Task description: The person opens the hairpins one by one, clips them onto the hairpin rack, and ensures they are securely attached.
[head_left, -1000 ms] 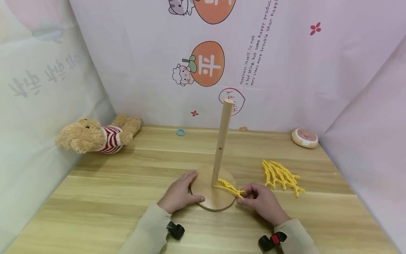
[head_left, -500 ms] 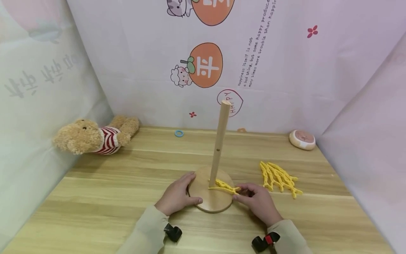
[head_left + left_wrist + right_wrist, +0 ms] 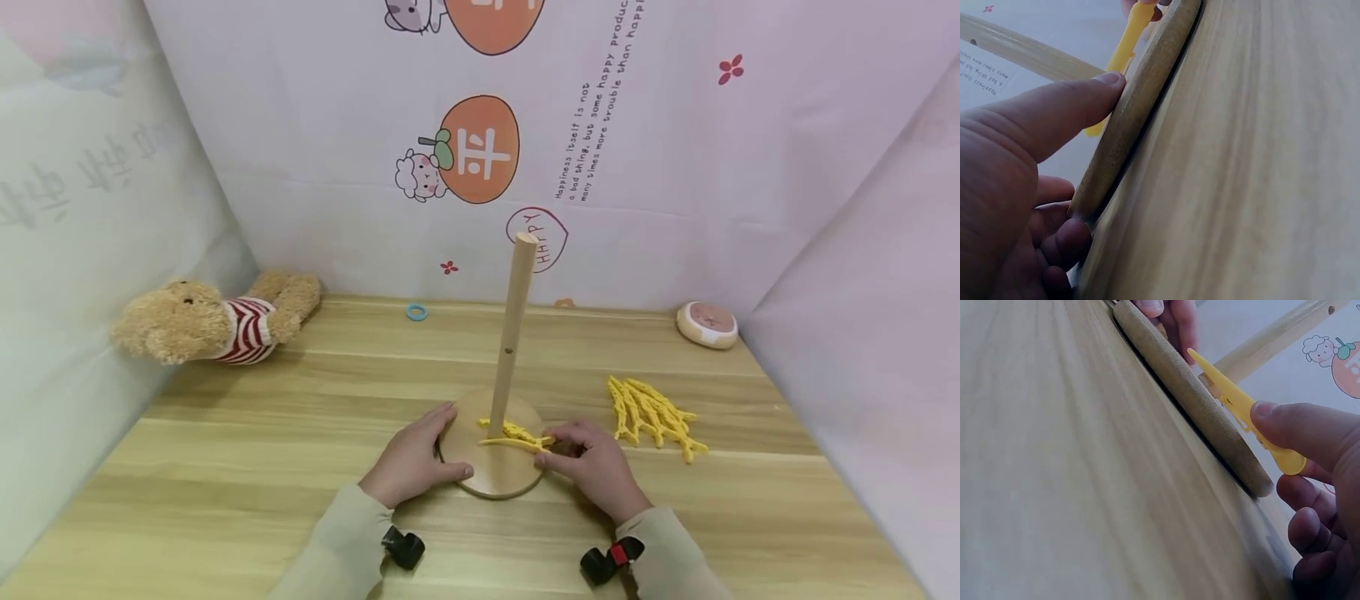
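Observation:
A wooden stand, with a round base (image 3: 487, 475) and an upright pole (image 3: 510, 333), is on the table. My left hand (image 3: 412, 458) grips the left edge of the base, its thumb on the rim in the left wrist view. In my right hand (image 3: 596, 467), thumb and fingers pinch the forked end of a yellow alligator hair clip (image 3: 1241, 403). The clip's long jaws are spread, one on each side of the pole's foot, low over the base. Several more yellow hair clips (image 3: 652, 412) lie in a fanned pile to the right.
At the back left a teddy bear (image 3: 217, 321) in a striped shirt lies on its side. A small blue ring (image 3: 417, 312) and a round pink-and-white object (image 3: 707, 325) are near the back edge. Printed cloth (image 3: 337, 125) walls the table.
My right hand has moved left with the hair clip, whose spread jaws have slid further past both sides of the pole. My left hand keeps its hold on the base.

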Demonstrator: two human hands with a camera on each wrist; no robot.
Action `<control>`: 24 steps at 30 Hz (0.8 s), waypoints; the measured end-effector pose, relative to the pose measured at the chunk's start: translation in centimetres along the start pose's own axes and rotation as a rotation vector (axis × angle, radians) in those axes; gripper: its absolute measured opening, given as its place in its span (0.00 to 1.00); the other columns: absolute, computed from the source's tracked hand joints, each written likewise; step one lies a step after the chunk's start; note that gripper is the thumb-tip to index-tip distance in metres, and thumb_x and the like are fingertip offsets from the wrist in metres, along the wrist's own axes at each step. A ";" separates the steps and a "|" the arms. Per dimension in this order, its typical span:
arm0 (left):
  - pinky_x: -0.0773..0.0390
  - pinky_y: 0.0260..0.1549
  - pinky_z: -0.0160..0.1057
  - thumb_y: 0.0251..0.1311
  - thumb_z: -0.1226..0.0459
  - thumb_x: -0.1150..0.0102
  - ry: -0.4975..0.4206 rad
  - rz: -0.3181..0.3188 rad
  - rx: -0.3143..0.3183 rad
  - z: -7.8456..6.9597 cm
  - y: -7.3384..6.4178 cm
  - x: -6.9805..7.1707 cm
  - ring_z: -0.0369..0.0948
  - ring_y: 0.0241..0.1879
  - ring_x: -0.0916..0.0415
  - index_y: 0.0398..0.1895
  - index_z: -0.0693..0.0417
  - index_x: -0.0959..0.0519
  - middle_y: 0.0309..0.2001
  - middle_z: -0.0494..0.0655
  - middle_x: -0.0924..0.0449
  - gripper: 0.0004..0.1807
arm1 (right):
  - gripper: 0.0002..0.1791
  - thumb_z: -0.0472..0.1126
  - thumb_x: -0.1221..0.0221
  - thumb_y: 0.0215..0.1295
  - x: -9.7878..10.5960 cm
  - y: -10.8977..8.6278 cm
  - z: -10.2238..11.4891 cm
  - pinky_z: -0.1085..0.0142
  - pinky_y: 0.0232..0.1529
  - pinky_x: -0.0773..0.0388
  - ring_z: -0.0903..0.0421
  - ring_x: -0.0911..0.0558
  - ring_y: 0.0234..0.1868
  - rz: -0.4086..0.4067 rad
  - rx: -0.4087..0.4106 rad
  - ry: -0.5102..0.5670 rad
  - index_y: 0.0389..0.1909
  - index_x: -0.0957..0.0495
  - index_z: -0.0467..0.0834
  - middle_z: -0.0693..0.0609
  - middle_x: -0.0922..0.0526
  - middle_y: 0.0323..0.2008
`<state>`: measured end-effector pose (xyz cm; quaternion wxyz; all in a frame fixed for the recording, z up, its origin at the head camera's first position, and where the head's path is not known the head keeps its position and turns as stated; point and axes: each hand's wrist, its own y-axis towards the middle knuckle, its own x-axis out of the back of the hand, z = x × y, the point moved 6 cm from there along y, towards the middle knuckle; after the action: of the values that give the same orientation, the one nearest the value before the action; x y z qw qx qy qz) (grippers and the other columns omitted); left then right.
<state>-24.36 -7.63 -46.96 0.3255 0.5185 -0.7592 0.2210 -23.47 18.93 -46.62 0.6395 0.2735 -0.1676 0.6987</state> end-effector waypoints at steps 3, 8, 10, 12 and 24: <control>0.41 0.71 0.58 0.51 0.43 0.26 0.013 0.013 0.000 0.0 -0.1 0.0 0.53 0.74 0.44 0.76 0.55 0.38 0.78 0.48 0.44 0.53 | 0.20 0.53 0.23 0.49 -0.6 0.1 0.1 0.67 0.34 0.27 0.56 0.26 0.33 0.013 -0.008 -0.002 0.44 0.12 0.52 0.56 0.20 0.34; 0.41 0.71 0.59 0.51 0.43 0.26 0.018 0.017 0.001 -0.2 -0.2 0.0 0.53 0.75 0.44 0.77 0.53 0.38 0.78 0.47 0.45 0.53 | 0.18 0.54 0.23 0.50 -1.3 0.5 0.5 0.67 0.32 0.28 0.56 0.27 0.33 0.025 0.006 -0.012 0.42 0.12 0.54 0.56 0.24 0.31; 0.41 0.71 0.59 0.51 0.43 0.26 0.018 0.018 -0.003 -0.3 -0.2 0.0 0.53 0.75 0.45 0.77 0.53 0.39 0.78 0.47 0.45 0.53 | 0.18 0.54 0.23 0.50 -1.5 0.7 0.8 0.67 0.32 0.29 0.56 0.28 0.33 0.026 0.010 -0.014 0.41 0.12 0.54 0.55 0.25 0.31; 0.41 0.71 0.59 0.51 0.42 0.27 0.020 0.020 -0.004 -0.4 -0.1 0.1 0.53 0.75 0.45 0.77 0.52 0.39 0.78 0.47 0.45 0.53 | 0.18 0.54 0.23 0.49 -1.6 0.7 1.0 0.67 0.32 0.29 0.56 0.28 0.33 0.035 0.003 -0.010 0.41 0.12 0.54 0.55 0.25 0.31; 0.41 0.70 0.61 0.51 0.42 0.27 0.030 0.030 -0.025 -0.4 -0.2 0.3 0.55 0.75 0.45 0.77 0.52 0.38 0.78 0.49 0.45 0.53 | 0.18 0.50 0.25 0.54 -1.7 0.8 1.4 0.66 0.32 0.30 0.55 0.29 0.33 0.069 -0.042 -0.041 0.44 0.14 0.51 0.53 0.26 0.34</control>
<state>-24.16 -7.60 -46.48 0.3401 0.4994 -0.7647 0.2240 -24.00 16.63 -46.47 0.6172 0.2683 -0.2047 0.7107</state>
